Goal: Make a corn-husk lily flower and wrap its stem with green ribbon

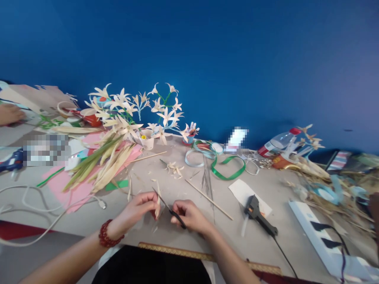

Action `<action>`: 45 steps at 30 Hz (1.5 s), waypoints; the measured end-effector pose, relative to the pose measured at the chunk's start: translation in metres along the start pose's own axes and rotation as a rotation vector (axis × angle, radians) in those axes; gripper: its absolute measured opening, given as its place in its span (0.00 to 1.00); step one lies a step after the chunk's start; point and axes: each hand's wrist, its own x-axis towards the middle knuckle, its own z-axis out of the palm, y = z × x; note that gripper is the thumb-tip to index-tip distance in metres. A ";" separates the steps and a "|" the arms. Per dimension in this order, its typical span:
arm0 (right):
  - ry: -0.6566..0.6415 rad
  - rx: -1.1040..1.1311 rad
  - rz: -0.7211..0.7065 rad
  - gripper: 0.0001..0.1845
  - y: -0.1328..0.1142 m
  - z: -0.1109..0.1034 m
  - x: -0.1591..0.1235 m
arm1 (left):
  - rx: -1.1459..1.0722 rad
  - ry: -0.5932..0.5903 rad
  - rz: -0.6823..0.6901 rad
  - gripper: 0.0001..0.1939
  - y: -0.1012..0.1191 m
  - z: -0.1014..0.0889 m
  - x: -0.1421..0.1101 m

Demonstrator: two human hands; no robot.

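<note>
My left hand [139, 209], with a red bead bracelet at the wrist, pinches a thin pale leaf strip [158, 197] that stands upright between its fingers. My right hand [189, 215] grips black-handled scissors [168, 207], whose blades point up and left toward the strip. Both hands hover just above the grey table [166, 177] near its front edge.
A bundle of pale leaves [103, 163] lies on pink paper at the left, behind it stand handmade straw flowers [139, 106]. A black glue gun [259, 215], wooden sticks, green ribbon [227, 167], a bottle [278, 142] and a white power strip [322, 240] sit to the right. Another person's hand [10, 114] rests at far left.
</note>
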 end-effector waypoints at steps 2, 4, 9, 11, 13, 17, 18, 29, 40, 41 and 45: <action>0.017 -0.056 -0.015 0.27 0.000 0.000 0.001 | -0.002 0.002 -0.008 0.10 -0.001 -0.002 -0.001; 0.044 -0.132 -0.035 0.26 0.000 0.001 0.002 | -0.014 -0.005 -0.017 0.10 -0.003 -0.004 -0.002; 0.083 -0.084 -0.017 0.25 0.001 0.001 0.004 | -0.003 -0.053 0.017 0.10 -0.008 -0.009 -0.004; 0.084 0.057 -0.030 0.25 -0.002 0.001 0.004 | 0.041 -0.093 0.020 0.10 -0.007 -0.009 -0.002; 0.098 0.186 -0.091 0.26 -0.008 0.001 0.004 | 0.106 -0.157 -0.002 0.09 -0.004 -0.008 0.004; 0.177 0.256 -0.181 0.24 -0.016 0.003 0.004 | 0.274 -0.350 -0.046 0.08 0.002 -0.004 0.021; 0.198 0.236 -0.180 0.24 -0.016 0.003 0.004 | 0.333 -0.384 -0.027 0.07 0.003 -0.002 0.025; 0.510 0.258 -0.215 0.20 0.000 -0.005 0.008 | 0.153 -0.120 0.060 0.13 -0.005 0.014 0.053; 0.531 0.390 -0.249 0.20 -0.006 -0.006 0.005 | 0.038 -0.032 0.141 0.09 -0.012 0.031 0.054; 0.519 0.392 -0.238 0.20 -0.006 -0.007 0.005 | 0.033 -0.027 0.147 0.09 -0.011 0.032 0.054; 0.470 0.407 -0.173 0.22 -0.008 -0.008 0.005 | -0.033 -0.009 0.182 0.07 -0.010 0.030 0.054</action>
